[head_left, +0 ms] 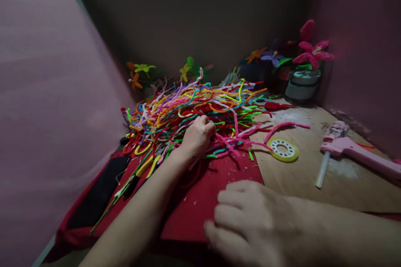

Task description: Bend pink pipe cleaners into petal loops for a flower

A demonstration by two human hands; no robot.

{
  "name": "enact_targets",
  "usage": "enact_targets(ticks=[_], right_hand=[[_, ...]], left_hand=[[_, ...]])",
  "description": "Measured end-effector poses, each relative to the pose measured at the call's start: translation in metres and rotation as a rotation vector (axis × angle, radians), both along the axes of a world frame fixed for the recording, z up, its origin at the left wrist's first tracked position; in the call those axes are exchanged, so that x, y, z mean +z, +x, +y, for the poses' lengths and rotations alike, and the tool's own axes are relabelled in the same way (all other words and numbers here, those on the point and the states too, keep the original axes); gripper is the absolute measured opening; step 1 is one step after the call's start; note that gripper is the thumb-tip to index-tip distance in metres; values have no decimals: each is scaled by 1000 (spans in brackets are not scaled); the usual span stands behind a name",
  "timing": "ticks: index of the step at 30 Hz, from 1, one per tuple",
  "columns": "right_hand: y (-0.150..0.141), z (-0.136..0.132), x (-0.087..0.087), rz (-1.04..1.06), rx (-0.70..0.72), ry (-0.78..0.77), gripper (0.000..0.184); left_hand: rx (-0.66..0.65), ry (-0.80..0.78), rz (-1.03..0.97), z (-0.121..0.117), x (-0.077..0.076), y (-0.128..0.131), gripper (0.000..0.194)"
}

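A large heap of many-coloured pipe cleaners point(188, 100) lies across the back of the red cloth. My left hand point(199, 135) reaches into its front side, closed, with its fingertips hidden. Pink pipe cleaners point(232, 139) come out at the right of that fist, and it appears to grip them. Nearer to me, my right hand point(247, 217) is held low over the front edge of the red cloth point(188, 217). Its fingers are curled in and slightly blurred, so their inner side cannot be seen.
On the wooden board point(300, 187) at right lie a yellow tape roll point(283, 149) and a pink glue gun point(341, 146). A potted pink flower point(313, 52) stands behind. Yellow-handled pliers point(145, 169), green stems point(109, 206) and a black flat object point(98, 194) lie at left.
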State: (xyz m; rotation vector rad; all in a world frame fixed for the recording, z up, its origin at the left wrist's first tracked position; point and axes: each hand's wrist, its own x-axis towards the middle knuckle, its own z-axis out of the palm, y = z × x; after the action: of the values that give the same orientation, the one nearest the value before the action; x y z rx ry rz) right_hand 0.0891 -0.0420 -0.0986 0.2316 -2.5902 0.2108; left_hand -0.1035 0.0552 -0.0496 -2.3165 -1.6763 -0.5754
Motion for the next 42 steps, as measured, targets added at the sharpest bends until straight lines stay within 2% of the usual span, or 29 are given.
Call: enact_targets(ticks=[1, 2, 4, 7, 10, 16, 19, 23, 27, 30, 32, 35, 38, 40, 42], right_hand=[[-1, 22, 23, -9, -46, 33, 14], [-3, 39, 39, 33, -97, 35, 13], [-8, 57, 48, 56, -228, 20, 13], [-17, 62, 31, 98, -396, -30, 22], [-22, 62, 15, 80, -454, -128, 27], [-24, 67, 17, 31, -455, -269, 36], [-22, 67, 17, 15, -453, -318, 37], [-19, 67, 16, 3, -459, -350, 33], [-17, 69, 14, -38, -458, -349, 27], [-16, 69, 14, -33, -431, -379, 21], [-14, 68, 17, -3, -405, -443, 18], [-9, 67, 30, 130, -411, -668, 20], [-4, 71, 47, 360, -466, -1070, 25], [-2, 78, 55, 517, -436, -1333, 28], [0, 86, 61, 662, -341, -1551, 25]], left_hand=[[-22, 30, -42, 0, 0, -1, 14], [-51, 59, -116, -1, 2, -2, 13], [-101, 96, -362, -3, 8, -7, 9], [-88, 84, -845, -6, 18, -12, 7], [-76, 23, -1197, -8, 27, -14, 11], [-271, 78, -1634, -4, 42, -20, 12], [-326, 118, -1716, -5, 54, -24, 7], [-373, 249, -1530, -12, 73, -21, 2], [-405, 209, -1386, -16, 90, -10, 10], [-385, 184, -1263, -13, 94, -2, 13], [-327, 203, -1101, -10, 93, 3, 13], [-242, 192, -761, -12, 81, 13, 14], [-226, 131, -435, -19, 63, 24, 16], [-223, 115, -249, -24, 51, 32, 18], [-220, 133, -93, -28, 40, 39, 19]])
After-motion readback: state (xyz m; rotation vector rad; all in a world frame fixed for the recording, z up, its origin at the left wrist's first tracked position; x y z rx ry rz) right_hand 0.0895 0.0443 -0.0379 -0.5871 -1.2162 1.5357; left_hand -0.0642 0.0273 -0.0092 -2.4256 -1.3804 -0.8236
